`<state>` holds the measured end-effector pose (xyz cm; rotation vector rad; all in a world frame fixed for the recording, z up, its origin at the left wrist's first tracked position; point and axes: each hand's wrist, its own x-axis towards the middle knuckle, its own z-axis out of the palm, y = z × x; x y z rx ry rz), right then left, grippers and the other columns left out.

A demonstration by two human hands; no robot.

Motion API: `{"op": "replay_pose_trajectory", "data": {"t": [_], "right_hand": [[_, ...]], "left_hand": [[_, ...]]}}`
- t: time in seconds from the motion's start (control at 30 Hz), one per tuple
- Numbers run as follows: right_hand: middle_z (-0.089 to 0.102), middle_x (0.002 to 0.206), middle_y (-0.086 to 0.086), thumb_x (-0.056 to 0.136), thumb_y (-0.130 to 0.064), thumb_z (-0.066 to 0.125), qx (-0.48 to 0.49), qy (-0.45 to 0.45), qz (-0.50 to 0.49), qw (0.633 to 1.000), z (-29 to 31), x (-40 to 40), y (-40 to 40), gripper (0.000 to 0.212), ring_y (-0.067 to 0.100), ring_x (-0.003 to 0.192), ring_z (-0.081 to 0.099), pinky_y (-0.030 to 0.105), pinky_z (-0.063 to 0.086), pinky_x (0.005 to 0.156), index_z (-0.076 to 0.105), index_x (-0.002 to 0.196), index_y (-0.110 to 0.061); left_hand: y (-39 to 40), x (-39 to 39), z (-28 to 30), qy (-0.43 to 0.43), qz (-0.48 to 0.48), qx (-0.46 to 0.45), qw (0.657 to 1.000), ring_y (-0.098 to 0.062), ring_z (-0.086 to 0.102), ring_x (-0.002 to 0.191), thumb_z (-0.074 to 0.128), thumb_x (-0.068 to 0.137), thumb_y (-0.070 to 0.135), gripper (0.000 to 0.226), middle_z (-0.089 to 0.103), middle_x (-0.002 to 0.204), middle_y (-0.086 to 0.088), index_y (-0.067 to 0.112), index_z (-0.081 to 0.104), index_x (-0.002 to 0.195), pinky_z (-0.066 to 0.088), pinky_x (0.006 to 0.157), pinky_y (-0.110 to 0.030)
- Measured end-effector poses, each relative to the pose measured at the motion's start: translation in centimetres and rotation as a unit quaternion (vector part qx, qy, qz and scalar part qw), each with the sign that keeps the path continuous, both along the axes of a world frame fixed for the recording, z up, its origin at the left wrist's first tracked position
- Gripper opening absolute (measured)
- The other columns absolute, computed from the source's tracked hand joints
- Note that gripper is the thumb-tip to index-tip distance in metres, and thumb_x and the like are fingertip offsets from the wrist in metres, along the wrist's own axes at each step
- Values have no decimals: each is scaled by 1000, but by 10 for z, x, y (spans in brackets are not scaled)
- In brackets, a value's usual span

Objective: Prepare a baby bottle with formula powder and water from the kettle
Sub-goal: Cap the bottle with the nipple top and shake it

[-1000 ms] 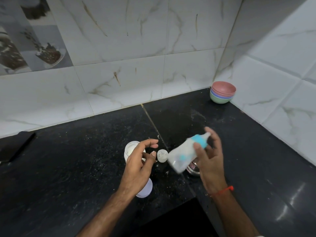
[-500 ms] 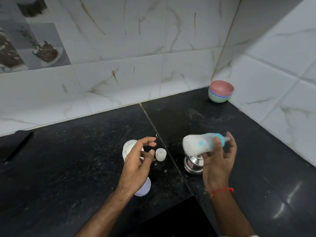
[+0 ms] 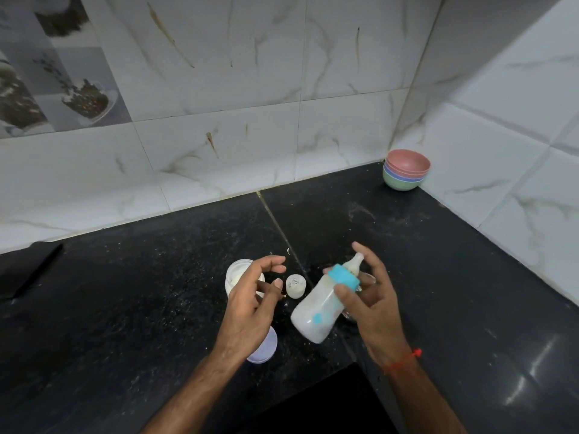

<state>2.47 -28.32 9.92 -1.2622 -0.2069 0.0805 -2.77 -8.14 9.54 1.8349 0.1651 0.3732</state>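
My right hand (image 3: 374, 303) grips a baby bottle (image 3: 319, 311) by its blue collar. The bottle is tilted, teat up and to the right, base down and to the left, and milky white inside. My left hand (image 3: 250, 303) hovers beside it with fingers apart, holding nothing. Under the left hand stands an open white formula jar (image 3: 235, 274), partly hidden. A small white cap (image 3: 295, 286) sits on the counter between the hands. A steel vessel behind the right hand is mostly hidden.
A pale lilac lid (image 3: 266, 347) lies under my left wrist. Stacked coloured bowls (image 3: 405, 173) stand in the far right corner. The black counter (image 3: 125, 308) is speckled with spilled powder. A dark flat object (image 3: 28, 267) lies at the left edge. Tiled walls close off the back and right.
The bottle has swung from lying nearly level, higher up, back to a tilt with its base down-left. The left hand has stayed beside it.
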Motion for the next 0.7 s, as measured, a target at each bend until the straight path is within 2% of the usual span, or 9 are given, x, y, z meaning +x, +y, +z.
{"op": "replay_pose_trajectory", "data": {"t": [0.07, 0.17, 0.23, 0.3, 0.37, 0.47, 0.6, 0.63, 0.7], "right_hand": [[72, 119, 25, 80, -10, 78, 44, 3, -43, 998, 2, 3, 2, 72, 27, 103, 74, 37, 62, 85, 50, 145, -24], [69, 120, 18, 81, -31, 76, 192, 65, -171, 964, 6, 15, 0, 66, 15, 89, 73, 31, 62, 71, 50, 142, -28], [71, 116, 13, 74, -41, 87, 138, 45, -122, 982, 5, 13, 2, 80, 15, 88, 73, 29, 62, 71, 50, 143, -28], [73, 118, 20, 69, -40, 93, 69, 7, -37, 997, 9, 3, 5, 92, 25, 101, 74, 37, 63, 85, 47, 147, -24], [76, 114, 17, 72, -34, 90, 102, -9, -71, 992, 14, 6, 5, 89, 24, 102, 74, 35, 62, 85, 45, 149, -21], [79, 100, -1, 81, -33, 77, 192, 37, -179, 964, 18, 19, 2, 72, 13, 83, 74, 26, 60, 61, 45, 145, -25], [74, 117, 20, 80, -21, 84, 52, -17, -47, 997, 11, 7, 7, 77, 23, 100, 73, 33, 61, 83, 47, 147, -23], [73, 118, 21, 81, -17, 82, 53, -24, -52, 997, 10, 6, 6, 76, 25, 102, 72, 34, 61, 85, 46, 148, -22], [76, 113, 11, 82, -21, 78, 134, 14, -143, 980, 12, 15, 3, 74, 26, 99, 71, 33, 63, 74, 45, 148, -22]], "left_hand": [[1, 2, 0, -2, 0, 0, 1000, -16, 71, 80, 61, 102, 6, 37, 71, 117, 14, 33, 64, 127, 54, 69, -16], [1, 3, 1, -5, 1, 0, 1000, -16, 72, 82, 61, 103, 8, 35, 71, 118, 14, 33, 64, 127, 55, 69, -17], [1, 3, 0, -3, -2, 2, 1000, -18, 71, 82, 61, 102, 7, 36, 71, 118, 13, 32, 65, 127, 54, 69, -16], [1, 4, 0, -2, -3, 8, 1000, -19, 70, 82, 61, 102, 7, 36, 71, 118, 13, 34, 65, 127, 54, 71, -17], [1, 6, 0, -1, -3, 8, 1000, -19, 70, 82, 61, 102, 8, 36, 71, 118, 13, 36, 64, 126, 55, 70, -18], [0, 7, 1, -1, -2, 3, 1000, -18, 71, 81, 61, 102, 9, 36, 71, 118, 15, 36, 64, 125, 54, 70, -17], [-2, 6, 1, -2, -9, 7, 1000, -21, 70, 81, 62, 102, 8, 38, 70, 116, 19, 37, 65, 125, 54, 72, -18], [-1, 7, 1, -3, -8, 7, 1000, -21, 70, 81, 62, 102, 8, 38, 70, 116, 19, 37, 65, 125, 55, 71, -18], [0, 8, 2, -1, -4, 6, 1000, -17, 71, 81, 62, 102, 8, 36, 71, 117, 18, 36, 65, 126, 54, 69, -18]]}}
